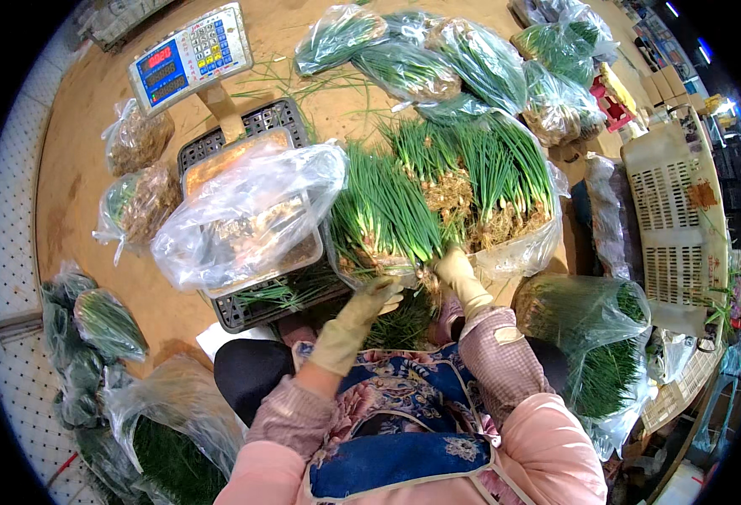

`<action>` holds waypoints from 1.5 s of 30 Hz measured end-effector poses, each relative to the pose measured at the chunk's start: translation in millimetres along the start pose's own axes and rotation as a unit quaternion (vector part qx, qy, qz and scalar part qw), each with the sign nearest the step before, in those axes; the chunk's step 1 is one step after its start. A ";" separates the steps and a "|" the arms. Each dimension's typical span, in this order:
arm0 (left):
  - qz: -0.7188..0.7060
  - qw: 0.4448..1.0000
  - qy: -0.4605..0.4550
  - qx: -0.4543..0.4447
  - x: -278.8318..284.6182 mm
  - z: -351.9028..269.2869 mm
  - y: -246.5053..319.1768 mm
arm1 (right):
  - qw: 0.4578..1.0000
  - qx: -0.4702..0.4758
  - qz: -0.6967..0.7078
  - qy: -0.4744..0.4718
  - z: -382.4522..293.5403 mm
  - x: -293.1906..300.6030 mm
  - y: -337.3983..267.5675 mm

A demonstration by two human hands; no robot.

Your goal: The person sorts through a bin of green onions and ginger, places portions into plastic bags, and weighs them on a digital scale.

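Note:
My left hand (361, 319), in a pale rubber glove, is raised beside the near edge of the spring onions, its fingers curled; I cannot tell whether anything is in it. My right hand (457, 271), gloved alike, touches the root ends of a few spring onions (430, 252) at the pile's near side; its fingertips are partly hidden among them. Bunches of green onions (503, 170) with tan roots lie on an opened plastic-lined holder in front of me. Left of them a clear plastic bag (250, 214) is spread over the pan of a digital scale (190, 57) with a lit display.
Filled bags of spring onions (408, 69) lie beyond the pile. Bagged roots (149, 202) sit left of the scale. A large bag of greens (604, 347) and a plastic crate (676, 221) stand at right. More bagged greens (174, 448) lie at lower left.

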State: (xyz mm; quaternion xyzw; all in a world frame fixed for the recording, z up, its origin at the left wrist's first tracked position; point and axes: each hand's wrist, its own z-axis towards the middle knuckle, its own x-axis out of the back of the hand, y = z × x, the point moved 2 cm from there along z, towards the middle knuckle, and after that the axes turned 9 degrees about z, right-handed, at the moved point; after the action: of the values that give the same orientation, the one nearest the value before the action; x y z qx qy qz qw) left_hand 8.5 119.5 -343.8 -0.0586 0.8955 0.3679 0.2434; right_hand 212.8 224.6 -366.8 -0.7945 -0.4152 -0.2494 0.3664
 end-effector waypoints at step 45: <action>-0.150 0.979 0.039 -0.129 4.8 34.3 -43.1 | 0.860 0.003 0.483 -0.166 -45.2 -48.1 -5.0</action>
State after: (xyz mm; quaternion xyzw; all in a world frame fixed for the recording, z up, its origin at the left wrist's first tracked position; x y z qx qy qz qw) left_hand 30.0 112.3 -394.2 -0.2377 0.8305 0.4367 0.2510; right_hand 179.0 167.9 -371.2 -0.9239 -0.0349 0.0952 0.3690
